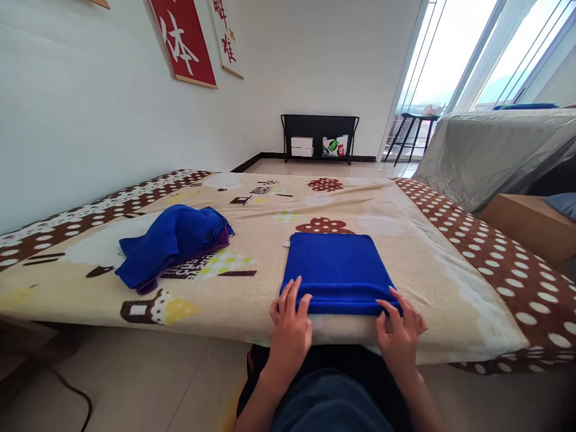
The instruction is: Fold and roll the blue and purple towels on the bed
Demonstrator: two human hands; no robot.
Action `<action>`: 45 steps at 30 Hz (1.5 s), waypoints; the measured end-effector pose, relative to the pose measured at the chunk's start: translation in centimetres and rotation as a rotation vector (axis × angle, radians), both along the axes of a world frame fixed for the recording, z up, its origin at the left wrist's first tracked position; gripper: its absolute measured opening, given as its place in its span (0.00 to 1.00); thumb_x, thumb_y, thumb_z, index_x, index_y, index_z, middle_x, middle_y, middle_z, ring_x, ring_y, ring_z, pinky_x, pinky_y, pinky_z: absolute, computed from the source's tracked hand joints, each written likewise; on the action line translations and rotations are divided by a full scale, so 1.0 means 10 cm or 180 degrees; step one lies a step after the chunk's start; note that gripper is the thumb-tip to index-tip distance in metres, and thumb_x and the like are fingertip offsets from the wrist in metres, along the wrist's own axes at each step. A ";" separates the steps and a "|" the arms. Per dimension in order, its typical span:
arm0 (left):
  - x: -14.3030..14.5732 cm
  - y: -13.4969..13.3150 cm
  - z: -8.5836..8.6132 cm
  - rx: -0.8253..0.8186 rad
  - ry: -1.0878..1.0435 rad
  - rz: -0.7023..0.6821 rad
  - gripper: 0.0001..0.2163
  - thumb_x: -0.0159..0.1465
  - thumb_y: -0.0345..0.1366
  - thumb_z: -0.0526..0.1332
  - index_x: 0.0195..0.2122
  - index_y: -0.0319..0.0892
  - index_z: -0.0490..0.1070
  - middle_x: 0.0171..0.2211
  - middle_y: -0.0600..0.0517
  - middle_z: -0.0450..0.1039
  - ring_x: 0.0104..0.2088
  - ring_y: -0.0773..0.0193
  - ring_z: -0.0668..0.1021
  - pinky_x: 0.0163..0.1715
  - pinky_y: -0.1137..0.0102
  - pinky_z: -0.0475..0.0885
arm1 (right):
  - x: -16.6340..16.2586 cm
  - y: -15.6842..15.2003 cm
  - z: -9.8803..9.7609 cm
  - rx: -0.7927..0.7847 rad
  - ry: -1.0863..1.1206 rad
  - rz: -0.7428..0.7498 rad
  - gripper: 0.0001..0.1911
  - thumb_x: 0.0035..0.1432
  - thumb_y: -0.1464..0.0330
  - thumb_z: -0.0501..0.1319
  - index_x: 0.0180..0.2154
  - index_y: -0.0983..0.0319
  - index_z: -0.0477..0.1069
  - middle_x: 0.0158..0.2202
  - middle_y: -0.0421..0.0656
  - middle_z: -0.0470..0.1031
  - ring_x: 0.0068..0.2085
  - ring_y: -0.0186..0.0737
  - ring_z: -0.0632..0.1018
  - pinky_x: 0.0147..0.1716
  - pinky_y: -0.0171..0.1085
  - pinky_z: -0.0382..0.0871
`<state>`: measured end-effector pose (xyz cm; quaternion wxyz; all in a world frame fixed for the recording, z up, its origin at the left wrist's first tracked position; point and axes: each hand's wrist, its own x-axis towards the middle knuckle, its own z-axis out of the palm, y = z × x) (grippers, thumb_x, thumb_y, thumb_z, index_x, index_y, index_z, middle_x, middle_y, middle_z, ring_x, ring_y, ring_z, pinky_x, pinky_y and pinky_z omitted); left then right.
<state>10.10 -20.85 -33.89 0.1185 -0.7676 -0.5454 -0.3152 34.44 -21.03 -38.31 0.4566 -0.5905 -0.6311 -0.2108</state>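
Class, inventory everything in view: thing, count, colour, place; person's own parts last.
Blanket: 1, cream, brown dotted borders, centre
Flat cloth: 1, blue, blanket's near side
Bunched cloth: count unclear, blue and purple, blanket's left
Wall hangings: at least 2, red, white, left wall
Rack: 1, black, far wall
Boxes: count unclear, white, rack's left
Printed item: 1, white, green, red, rack's right
Window panes: several, clear, upper right
Stool: 1, black, by window panes
Sheet: 1, grey, right
Cardboard box: 1, brown, far right
Cable: 1, dark, floor, lower left
Left hand: 1, bare, flat cloth's near left
Right hand: 1, bare, flat cloth's near right
Garments: 2, dark blue and black, bottom centre
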 end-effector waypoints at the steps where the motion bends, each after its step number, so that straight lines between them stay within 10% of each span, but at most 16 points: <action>1: 0.10 -0.02 -0.04 0.0074 0.0006 -0.0269 0.20 0.61 0.20 0.53 0.51 0.42 0.71 0.67 0.41 0.59 0.66 0.47 0.63 0.57 0.50 0.63 | -0.10 -0.01 0.01 0.0019 -0.0069 0.0372 0.12 0.62 0.75 0.58 0.44 0.57 0.75 0.55 0.46 0.74 0.54 0.48 0.74 0.54 0.50 0.58; 4: 0.26 0.00 -0.18 0.0259 0.0065 -0.1035 0.20 0.65 0.21 0.50 0.56 0.41 0.69 0.62 0.44 0.68 0.65 0.55 0.67 0.58 0.57 0.66 | -0.32 -0.02 0.01 -0.0095 -0.0215 0.1319 0.16 0.63 0.77 0.57 0.48 0.55 0.74 0.49 0.42 0.79 0.50 0.42 0.77 0.53 0.46 0.60; 10: 0.09 0.16 -0.29 0.0074 -0.0028 -0.1532 0.21 0.69 0.24 0.52 0.62 0.40 0.64 0.58 0.46 0.72 0.62 0.59 0.71 0.59 0.60 0.69 | -0.25 0.04 -0.05 -0.0275 -0.0207 0.1541 0.22 0.65 0.78 0.56 0.58 0.56 0.69 0.53 0.44 0.77 0.54 0.41 0.77 0.53 0.44 0.64; 28: -0.45 0.12 0.13 -0.1009 -0.0177 -0.1268 0.11 0.71 0.31 0.52 0.49 0.46 0.71 0.43 0.50 0.75 0.43 0.61 0.75 0.46 0.62 0.71 | 0.47 -0.05 -0.11 -0.0613 -0.0302 0.1207 0.13 0.66 0.69 0.58 0.51 0.54 0.73 0.44 0.43 0.77 0.46 0.42 0.76 0.48 0.44 0.63; 35: 0.04 0.02 -0.01 -0.0333 -0.0203 0.0186 0.14 0.67 0.25 0.53 0.47 0.44 0.73 0.48 0.43 0.75 0.52 0.48 0.74 0.54 0.46 0.62 | -0.03 0.03 0.01 -0.0398 -0.0197 0.0066 0.12 0.66 0.71 0.54 0.46 0.58 0.75 0.44 0.46 0.77 0.47 0.46 0.75 0.53 0.51 0.54; 45: 0.38 0.16 -0.26 -0.0066 -0.0409 -0.0898 0.19 0.70 0.26 0.48 0.59 0.43 0.67 0.55 0.45 0.75 0.58 0.58 0.74 0.59 0.55 0.68 | -0.38 0.15 -0.04 -0.0391 0.0088 0.1302 0.22 0.64 0.76 0.51 0.55 0.55 0.71 0.48 0.43 0.78 0.50 0.42 0.77 0.52 0.46 0.67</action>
